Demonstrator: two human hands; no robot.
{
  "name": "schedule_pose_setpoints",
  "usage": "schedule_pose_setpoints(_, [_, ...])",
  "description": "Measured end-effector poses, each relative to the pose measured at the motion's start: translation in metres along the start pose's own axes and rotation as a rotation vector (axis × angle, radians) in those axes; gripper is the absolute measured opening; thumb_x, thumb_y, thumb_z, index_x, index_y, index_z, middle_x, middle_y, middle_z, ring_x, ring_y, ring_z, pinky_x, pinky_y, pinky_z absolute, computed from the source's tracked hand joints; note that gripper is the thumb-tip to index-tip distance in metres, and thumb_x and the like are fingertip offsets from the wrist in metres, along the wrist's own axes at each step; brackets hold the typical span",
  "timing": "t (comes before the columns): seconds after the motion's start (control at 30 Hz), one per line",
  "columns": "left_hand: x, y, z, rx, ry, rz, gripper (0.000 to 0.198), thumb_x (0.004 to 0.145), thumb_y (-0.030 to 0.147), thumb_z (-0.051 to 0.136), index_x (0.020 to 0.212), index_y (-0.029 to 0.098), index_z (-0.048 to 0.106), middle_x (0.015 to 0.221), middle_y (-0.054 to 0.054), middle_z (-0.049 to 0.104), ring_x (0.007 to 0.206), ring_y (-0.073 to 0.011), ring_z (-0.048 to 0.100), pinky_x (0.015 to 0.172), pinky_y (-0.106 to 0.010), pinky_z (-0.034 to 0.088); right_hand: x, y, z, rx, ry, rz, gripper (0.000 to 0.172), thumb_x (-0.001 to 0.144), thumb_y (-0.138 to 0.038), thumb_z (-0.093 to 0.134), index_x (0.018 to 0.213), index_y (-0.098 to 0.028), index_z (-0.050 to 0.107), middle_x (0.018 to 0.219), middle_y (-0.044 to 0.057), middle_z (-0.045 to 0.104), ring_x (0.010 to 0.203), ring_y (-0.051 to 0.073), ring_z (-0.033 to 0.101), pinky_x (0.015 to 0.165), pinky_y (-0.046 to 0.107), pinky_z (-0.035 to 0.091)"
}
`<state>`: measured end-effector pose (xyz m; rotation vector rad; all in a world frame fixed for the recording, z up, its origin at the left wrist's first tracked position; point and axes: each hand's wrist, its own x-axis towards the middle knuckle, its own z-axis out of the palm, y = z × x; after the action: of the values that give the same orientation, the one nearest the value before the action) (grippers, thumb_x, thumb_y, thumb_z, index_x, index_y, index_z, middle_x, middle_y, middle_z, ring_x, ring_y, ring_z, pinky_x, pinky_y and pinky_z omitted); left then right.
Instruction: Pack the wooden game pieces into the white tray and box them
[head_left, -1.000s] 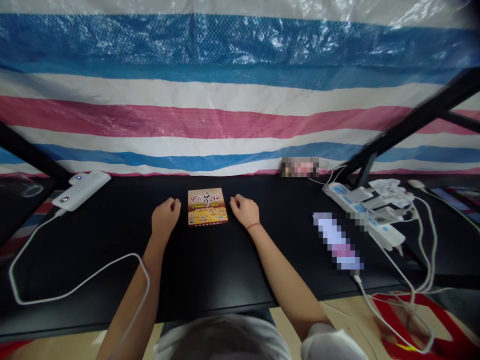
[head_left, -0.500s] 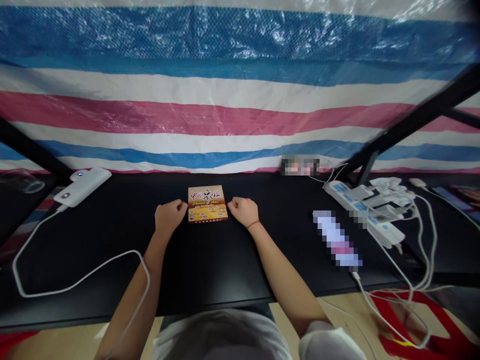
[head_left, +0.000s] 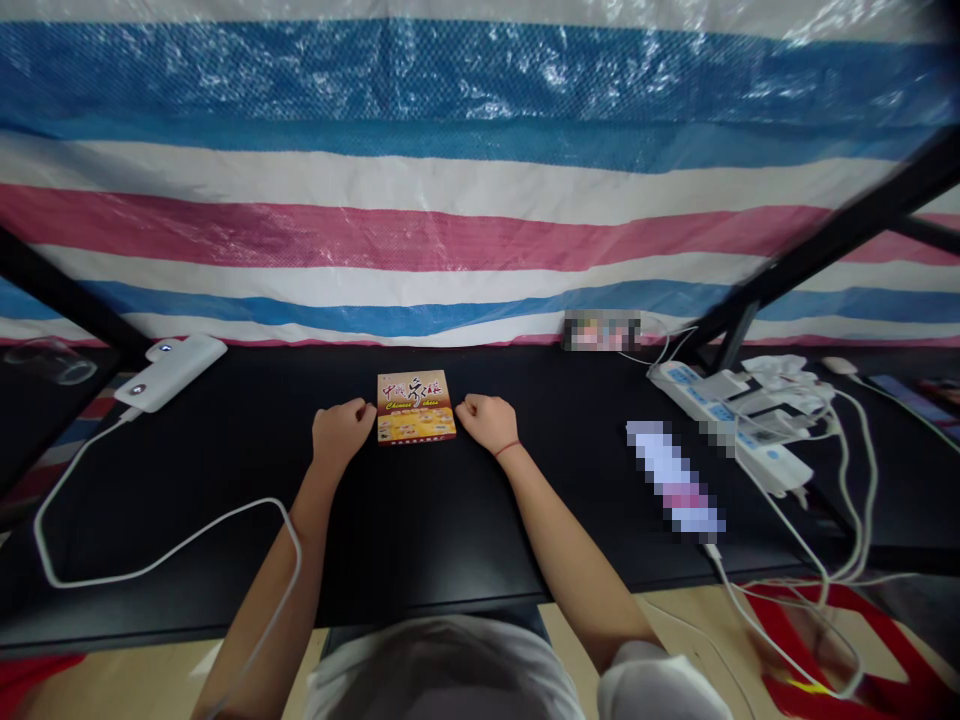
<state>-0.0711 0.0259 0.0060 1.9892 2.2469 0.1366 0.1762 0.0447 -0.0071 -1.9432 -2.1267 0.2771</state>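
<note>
A small flat chess box (head_left: 416,407), red and yellow with Chinese lettering, lies on the black table (head_left: 420,530). My left hand (head_left: 341,432) is curled, its fingertips against the box's left edge. My right hand (head_left: 487,420), a red string at its wrist, is curled against the right edge. The box rests flat between the two hands.
A white power bank (head_left: 171,372) with a looping white cable (head_left: 157,550) lies at the left. At the right are white power strips (head_left: 731,425) with plugs and tangled cords, and a blurred device (head_left: 675,480). A striped tarpaulin (head_left: 450,200) hangs behind the table, crossed by black frame bars (head_left: 817,250).
Both hands have moved inward from a small gap to touch the box's side edges. The box itself lies in the same place.
</note>
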Motion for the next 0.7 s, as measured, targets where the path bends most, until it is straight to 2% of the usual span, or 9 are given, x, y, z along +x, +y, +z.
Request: schedule_pose_setpoints(0.7, [-0.0008, 0.0006, -0.002, 0.01, -0.005, 0.007, 0.034, 0.091, 0.037, 0.037, 0.07, 0.021, 0.059, 0.075, -0.004, 0.07, 0.078, -0.0191, 0.063, 0.067, -0.029, 0.029, -0.0006, -0.0005, 0.0003, -0.024, -0.002, -0.002, 0.029, 0.086, -0.027, 0.05, 0.059, -0.02, 0.059, 0.063, 0.001, 0.064, 0.059, 0.012, 0.054, 0.055, 0.026, 0.021])
